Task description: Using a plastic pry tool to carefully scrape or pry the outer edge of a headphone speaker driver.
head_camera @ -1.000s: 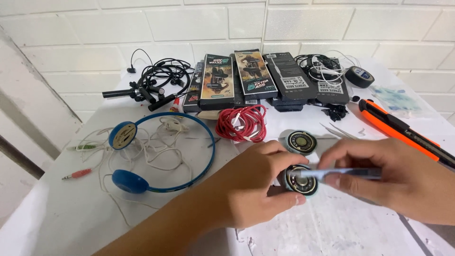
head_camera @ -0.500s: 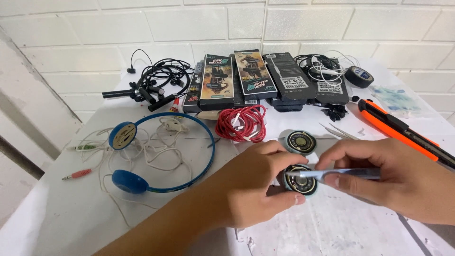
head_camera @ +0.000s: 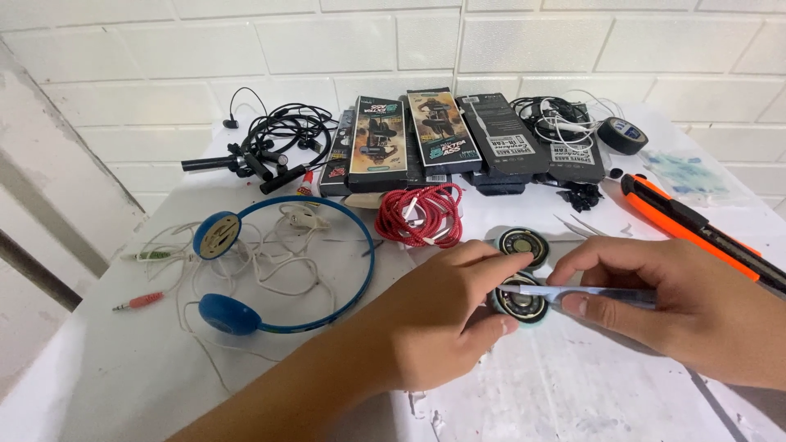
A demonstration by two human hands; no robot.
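On the desk (head_camera: 123,376) | our left hand (head_camera: 434,323) pinches the round speaker (head_camera: 521,301) | our right hand (head_camera: 688,307) grips the tweezers (head_camera: 573,292), lying sideways, tip touching the speaker's top.

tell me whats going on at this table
A person is working on a small round speaker part on a white table. The left hand steadies it while the right hand holds a thin metal tool across its top. A second round part lies just behind. Blue headphones, a red cable coil, boxes and an orange utility knife lie around.
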